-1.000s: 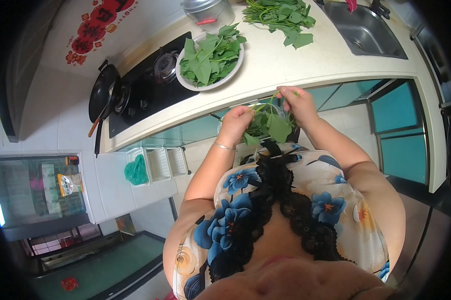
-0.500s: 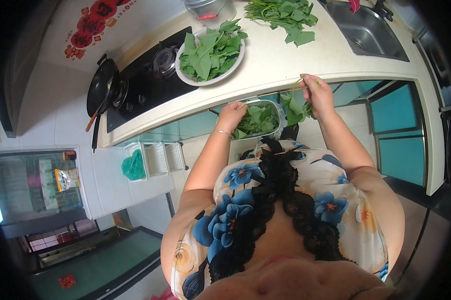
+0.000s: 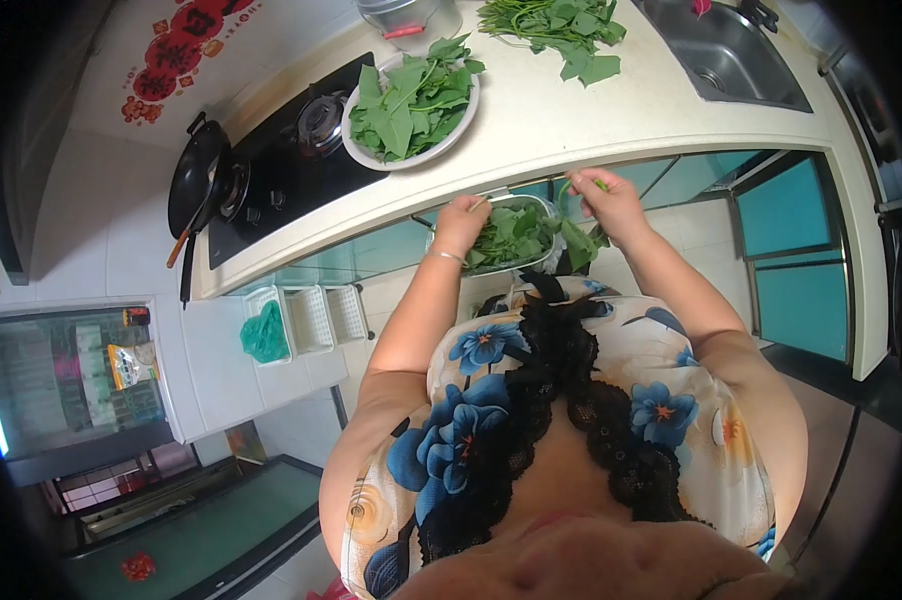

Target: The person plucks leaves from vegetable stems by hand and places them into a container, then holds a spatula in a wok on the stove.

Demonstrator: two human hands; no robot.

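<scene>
My left hand is closed in a pinch on a thin stem piece at the left rim of a pale container. Green leaves fill this container, which stands below the counter edge, close to my body. Above its right side, my right hand pinches a leafy green stem. Leaves from that stem hang down beside the container's right rim. Part of the stem is covered by my right fingers.
On the counter stand a white bowl heaped with leaves, a leafy bunch and a metal bucket. The sink lies right; a black wok sits on the hob at left. White baskets stand below.
My right hand has moved left and slightly down, bringing the leafy stem closer to the container. The left hand remains at the container's rim. The view has shifted slightly.
</scene>
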